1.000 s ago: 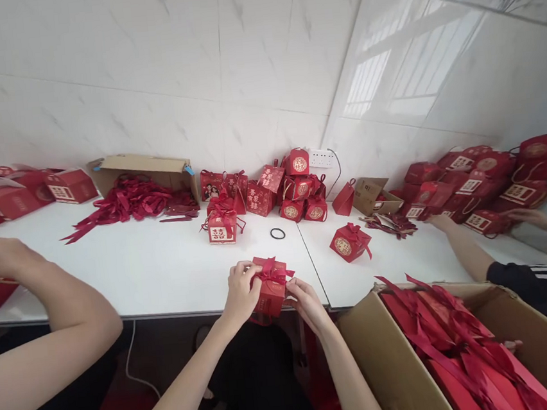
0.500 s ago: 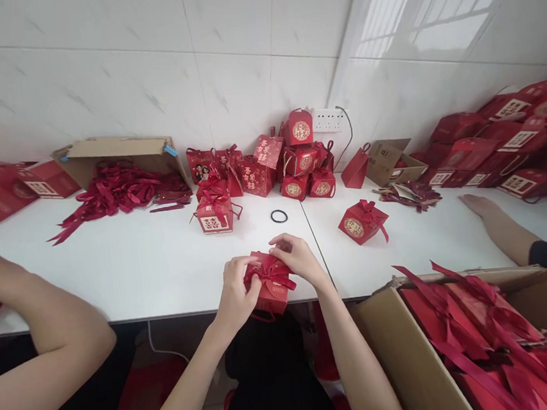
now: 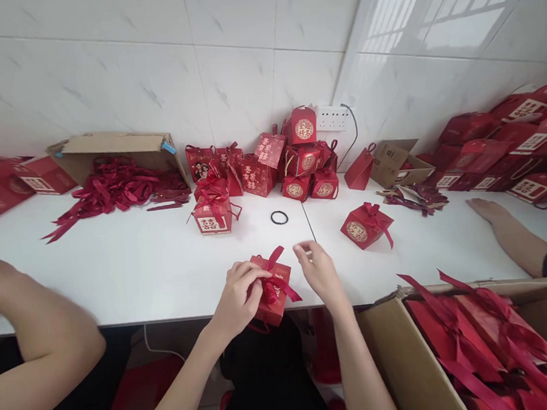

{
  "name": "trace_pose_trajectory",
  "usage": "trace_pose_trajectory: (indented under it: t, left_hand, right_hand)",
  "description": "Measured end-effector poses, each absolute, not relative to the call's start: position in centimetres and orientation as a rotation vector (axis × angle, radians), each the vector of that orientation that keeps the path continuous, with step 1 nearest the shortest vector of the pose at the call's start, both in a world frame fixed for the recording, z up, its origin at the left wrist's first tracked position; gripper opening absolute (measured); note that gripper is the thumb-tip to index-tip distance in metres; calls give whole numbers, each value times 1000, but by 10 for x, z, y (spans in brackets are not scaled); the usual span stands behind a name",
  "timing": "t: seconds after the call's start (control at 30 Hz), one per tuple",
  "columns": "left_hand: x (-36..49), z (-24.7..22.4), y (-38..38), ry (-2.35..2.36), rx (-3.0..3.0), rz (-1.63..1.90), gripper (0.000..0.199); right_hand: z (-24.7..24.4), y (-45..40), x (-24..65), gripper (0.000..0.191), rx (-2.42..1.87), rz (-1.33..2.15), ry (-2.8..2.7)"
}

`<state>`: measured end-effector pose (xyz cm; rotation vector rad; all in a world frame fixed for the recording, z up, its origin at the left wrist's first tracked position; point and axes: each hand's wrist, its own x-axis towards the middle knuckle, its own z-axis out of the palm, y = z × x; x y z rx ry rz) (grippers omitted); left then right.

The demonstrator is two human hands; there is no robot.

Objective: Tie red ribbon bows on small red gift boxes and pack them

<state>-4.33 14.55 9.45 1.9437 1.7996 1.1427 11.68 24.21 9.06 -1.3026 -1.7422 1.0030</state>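
Box (image 3: 272,311) seemingly overhanging table edge (image 3: 168,319), right hand (image 3: 319,270) apart

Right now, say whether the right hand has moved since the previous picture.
Yes: the right hand has moved rightwards. Half a second ago its fingertips were left of the black ring; now they are right of it, off the red box.

Ring (image 3: 279,217) between two gift boxes (image 3: 213,214)
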Motion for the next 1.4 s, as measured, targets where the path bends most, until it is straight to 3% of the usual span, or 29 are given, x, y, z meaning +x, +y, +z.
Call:
trace_pose_trajectory:
  t: [0.1,0.2,0.53,0.73,0.87,0.97,1.1,1.27,1.4]
  left_hand:
    - [-42,100,146,1804,1913,1111,22]
    - [-40,103,148,1809,1928,1057,20]
    - [-36,99,148,1830,1954,1038,17]
    - [-37,100,148,1815,2020,1020,24]
    - [-39,97,150,1810,2044,1040,23]
    - [-40,94,152,1817,2040,1050,22]
    - [-37,95,152,1818,1946,1108,20]
    - [-38,98,147,1792,1823,1230,22]
    - [-43,95,142,1858,1739,1310,17]
  right_hand:
    - [83,221,141,45,-1370,1332,-1888]
    - [79,210,146,44,-1199,1551,-1929]
    - [108,250,114,14,-1131,1099,-2032]
    - [115,266,108,12,-882,1122,-2117]
    - [109,279,100,13,-982,1024,-2150]
    - [107,276,102,4,-1076,880,-2100]
    - [110,236,123,18,-1135,675,-1989]
    - [112,177,131,32,-1135,703,-2142]
    - [105,166,120,28,-1198,682,-2136]
